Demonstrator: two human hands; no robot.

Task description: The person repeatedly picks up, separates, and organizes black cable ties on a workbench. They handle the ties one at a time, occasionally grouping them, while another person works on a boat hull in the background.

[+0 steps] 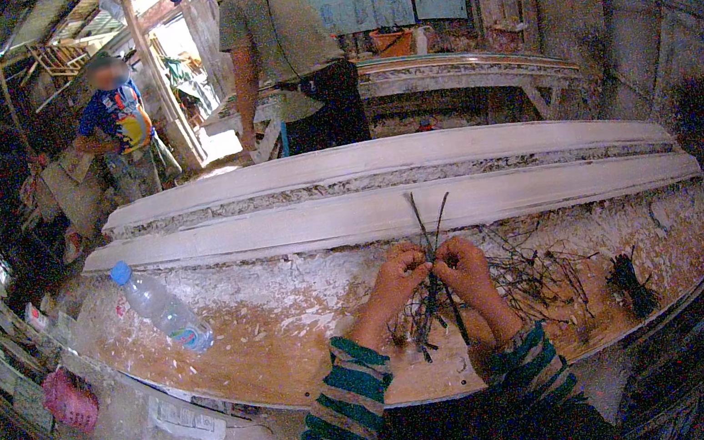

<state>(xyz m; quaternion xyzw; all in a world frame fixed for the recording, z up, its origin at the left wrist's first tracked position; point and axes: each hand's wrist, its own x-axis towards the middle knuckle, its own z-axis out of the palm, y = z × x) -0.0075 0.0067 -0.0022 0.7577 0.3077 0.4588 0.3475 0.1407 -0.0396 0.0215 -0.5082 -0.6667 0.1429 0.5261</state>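
Above the worktable's front part, my left hand (401,275) and my right hand (465,268) meet fingertip to fingertip, both closed in a pinch. Between them are thin dark strands (420,220), whose two upper ends stick up and spread apart in a narrow V. More dark lengths hang below the fingers toward the table. What the strands are made of I cannot make out. A loose tangle of similar dark strands (546,283) lies to the right of my right hand. Farther right sits a compact dark bundle (631,286).
Two long white moulded strips (298,228) lie across the table's (275,370) far side. A clear bottle with a blue cap (165,307) lies at left. A pink basket (70,400) is on the floor. Beyond, one person (286,37) stands near a bench, another (115,119) farther left.
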